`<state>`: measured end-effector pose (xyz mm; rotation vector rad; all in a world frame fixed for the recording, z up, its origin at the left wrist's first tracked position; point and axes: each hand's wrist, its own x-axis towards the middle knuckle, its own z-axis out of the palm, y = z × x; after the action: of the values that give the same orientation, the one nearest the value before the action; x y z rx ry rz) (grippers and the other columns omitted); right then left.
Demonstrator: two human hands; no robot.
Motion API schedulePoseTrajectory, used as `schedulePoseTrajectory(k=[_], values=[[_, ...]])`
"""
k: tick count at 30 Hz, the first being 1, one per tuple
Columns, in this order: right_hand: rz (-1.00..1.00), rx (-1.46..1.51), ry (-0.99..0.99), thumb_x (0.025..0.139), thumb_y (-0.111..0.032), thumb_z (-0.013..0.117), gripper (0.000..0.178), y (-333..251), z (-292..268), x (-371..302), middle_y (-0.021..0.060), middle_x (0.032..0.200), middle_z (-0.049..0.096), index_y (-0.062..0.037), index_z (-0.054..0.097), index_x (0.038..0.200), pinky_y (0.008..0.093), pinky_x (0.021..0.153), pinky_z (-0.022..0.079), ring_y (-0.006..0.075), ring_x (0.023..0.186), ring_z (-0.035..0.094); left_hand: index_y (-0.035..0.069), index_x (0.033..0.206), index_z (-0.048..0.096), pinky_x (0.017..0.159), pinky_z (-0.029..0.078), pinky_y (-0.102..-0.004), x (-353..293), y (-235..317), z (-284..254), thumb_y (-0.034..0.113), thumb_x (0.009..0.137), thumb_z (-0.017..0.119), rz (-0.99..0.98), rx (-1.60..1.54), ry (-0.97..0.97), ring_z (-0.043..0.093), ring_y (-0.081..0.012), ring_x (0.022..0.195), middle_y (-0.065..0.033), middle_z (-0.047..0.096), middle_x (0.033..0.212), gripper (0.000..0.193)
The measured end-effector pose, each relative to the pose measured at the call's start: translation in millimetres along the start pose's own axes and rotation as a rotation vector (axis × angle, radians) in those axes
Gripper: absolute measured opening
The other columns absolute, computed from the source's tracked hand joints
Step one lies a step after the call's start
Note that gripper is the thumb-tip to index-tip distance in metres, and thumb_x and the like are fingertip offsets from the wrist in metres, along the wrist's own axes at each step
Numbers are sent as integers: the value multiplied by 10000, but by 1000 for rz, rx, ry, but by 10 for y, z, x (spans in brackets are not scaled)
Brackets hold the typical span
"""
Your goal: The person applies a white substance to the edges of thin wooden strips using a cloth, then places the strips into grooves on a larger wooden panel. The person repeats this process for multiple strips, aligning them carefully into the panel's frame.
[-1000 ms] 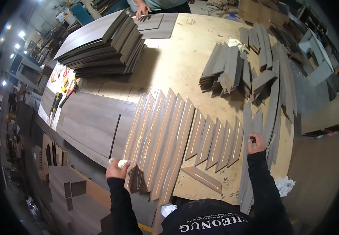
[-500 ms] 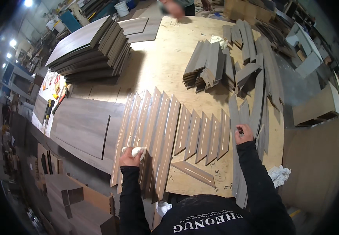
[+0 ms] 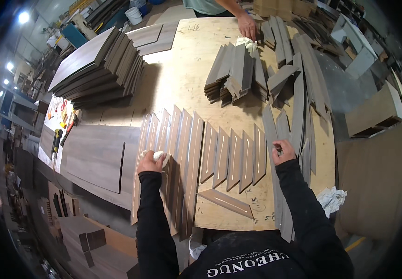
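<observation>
My left hand (image 3: 150, 164) is closed around a white, soft-looking bundle (image 3: 160, 157) and hovers over the left part of a row of long, slant-ended wooden strips (image 3: 192, 169). Thin cream-coloured lines, like glue, run along several of them. Just right of these lie shorter slant-cut strips (image 3: 234, 160) with similar lines, and a single strip (image 3: 227, 203) lies crosswise nearer me. My right hand (image 3: 284, 152) is held with its fingers curled into a pinch, above grey strips (image 3: 279, 186) at the right. Whatever it may hold does not show.
Dark panels (image 3: 94, 60) are stacked at the far left; a flat panel (image 3: 94, 153) lies nearer. Bundled grey strips (image 3: 233, 72) stand far right of centre. Across the table a co-worker's hand (image 3: 247, 26) reaches toward a white cloth-like thing (image 3: 246, 43). Tools (image 3: 56, 139) lie at the left edge.
My left hand has moved away from me along the long strips, still holding the white bundle. My right hand has shifted slightly. The co-worker's hand now reaches down by the grey bundle.
</observation>
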<state>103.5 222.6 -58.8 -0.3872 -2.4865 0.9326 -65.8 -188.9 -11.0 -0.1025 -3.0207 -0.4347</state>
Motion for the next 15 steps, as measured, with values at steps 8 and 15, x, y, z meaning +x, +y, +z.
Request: schedulePoseTrajectory(k=[8,15], values=[[11,57,35,668,-35,571,188,35,2,-1,116,782,548,-27,569,856,308,612,478,241,679,564,67,739,602,552,446,-423,-685,-281,-158,424,693,692,6,53,-9,579,-366,649,-162,594,685,371],[20,72,-1,681,-24,574,190,-31,-34,-8,115,791,545,-24,565,870,300,634,485,234,690,568,79,748,597,544,440,-427,-1561,-613,-463,425,682,703,-149,135,-114,577,-367,632,-164,587,655,368]])
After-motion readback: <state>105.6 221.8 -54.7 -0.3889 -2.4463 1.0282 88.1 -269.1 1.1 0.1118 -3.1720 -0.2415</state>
